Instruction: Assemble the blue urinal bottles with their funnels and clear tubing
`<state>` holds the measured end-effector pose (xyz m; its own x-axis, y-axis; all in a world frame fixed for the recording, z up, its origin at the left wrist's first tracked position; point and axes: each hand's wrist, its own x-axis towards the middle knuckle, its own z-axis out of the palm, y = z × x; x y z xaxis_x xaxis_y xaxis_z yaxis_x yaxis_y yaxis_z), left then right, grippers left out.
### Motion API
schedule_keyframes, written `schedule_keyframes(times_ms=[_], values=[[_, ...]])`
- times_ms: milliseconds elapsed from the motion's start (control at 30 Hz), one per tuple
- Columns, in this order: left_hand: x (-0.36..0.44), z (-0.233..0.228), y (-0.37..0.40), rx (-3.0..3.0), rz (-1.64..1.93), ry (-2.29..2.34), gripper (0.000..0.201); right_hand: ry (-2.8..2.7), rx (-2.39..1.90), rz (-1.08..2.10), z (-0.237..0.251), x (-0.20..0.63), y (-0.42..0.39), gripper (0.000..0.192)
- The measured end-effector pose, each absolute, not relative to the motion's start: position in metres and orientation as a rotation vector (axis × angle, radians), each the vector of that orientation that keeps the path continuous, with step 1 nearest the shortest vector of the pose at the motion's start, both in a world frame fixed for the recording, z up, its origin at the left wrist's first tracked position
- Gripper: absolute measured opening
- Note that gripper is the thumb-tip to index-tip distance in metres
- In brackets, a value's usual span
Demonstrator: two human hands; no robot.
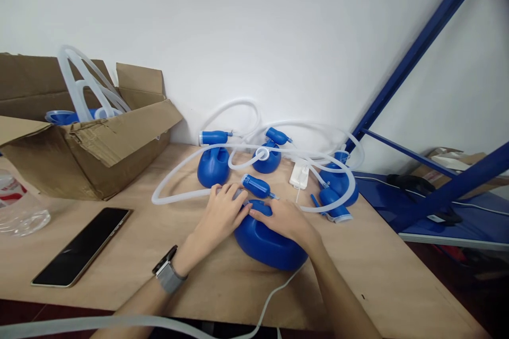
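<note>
Blue bulb [266, 241]: near tabletop [382, 270] edge, pinned flat under right hand [284, 220], palm pressing, nothing gripped. Left hand [222, 212]: fingers curled on the clear tube [175, 198] beside the bulb's nozzle [256, 186], steadying it. Beyond: more bulbs, cardboard box [91, 143], phone [81, 246], white wall, blue frame [421, 45].

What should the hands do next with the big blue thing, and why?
Probably press the blue connector down into the big blue container. Both the left hand and the right hand rest on the container's top, and the connector, with its clear tube, lies right at their fingertips.
</note>
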<state>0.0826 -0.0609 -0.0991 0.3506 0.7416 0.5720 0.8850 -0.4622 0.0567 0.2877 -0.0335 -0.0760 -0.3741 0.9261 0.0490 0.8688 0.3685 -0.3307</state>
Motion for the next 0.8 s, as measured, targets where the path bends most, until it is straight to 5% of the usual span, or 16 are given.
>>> schedule_keyframes(times_ms=[533,800], values=[[0.094,-0.106,-0.055,-2.301,-1.016,-1.602,0.009,-2.392,-1.703,0.597,-0.066,0.285,-0.023,0.052],[0.106,-0.102,-0.051,-2.175,-1.283,-1.799,0.023,-2.379,-1.659,0.586,-0.071,0.284,-0.023,0.053]])
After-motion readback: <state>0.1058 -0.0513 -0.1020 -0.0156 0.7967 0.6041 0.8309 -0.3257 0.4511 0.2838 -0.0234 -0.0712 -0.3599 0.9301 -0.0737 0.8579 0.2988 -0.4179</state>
